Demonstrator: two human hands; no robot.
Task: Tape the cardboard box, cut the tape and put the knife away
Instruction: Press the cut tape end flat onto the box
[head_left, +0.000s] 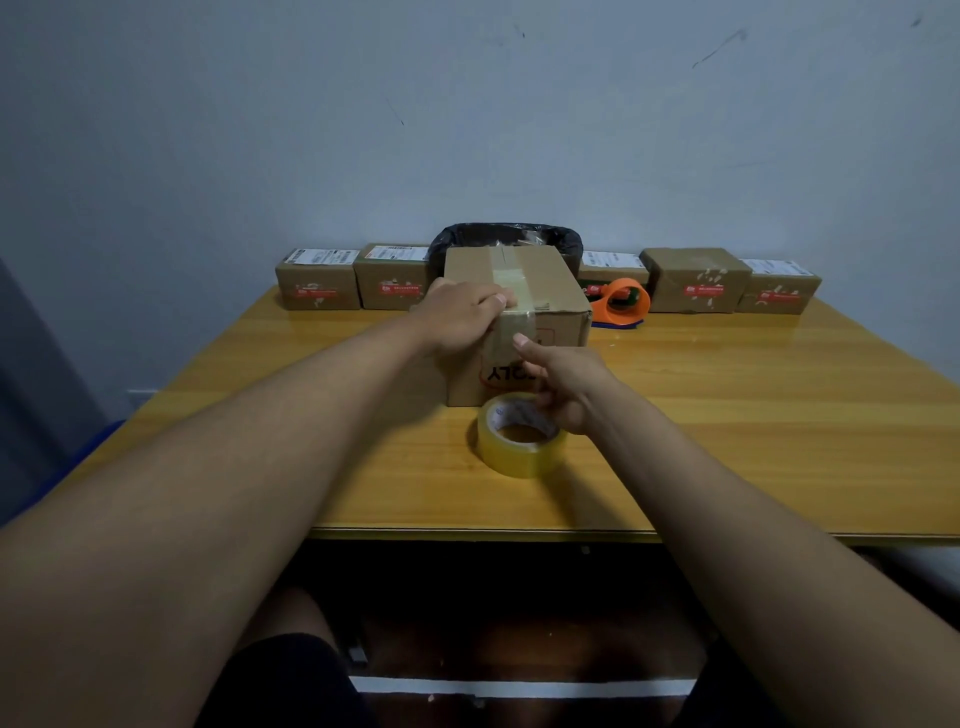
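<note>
On the yellow bench (727, 415), near the middle, sits the cardboard box (540, 296) w/ a strip of clear tape (506, 280) running over its top & down the near side. Left hand (462, 317) lies on the box's near top edge, fingers pressed flat on the tape, its grip not clamped on anything; right hand (563, 387) is at the box's near face just above the tape roll (522, 434), thumb up & fingers curled, can't tell if it pinches the tape. Far back by the wall are small boxes (318, 280) in a row, a black bin bag (506, 236) & an orange tape cutter (626, 301) right of the box.
</note>
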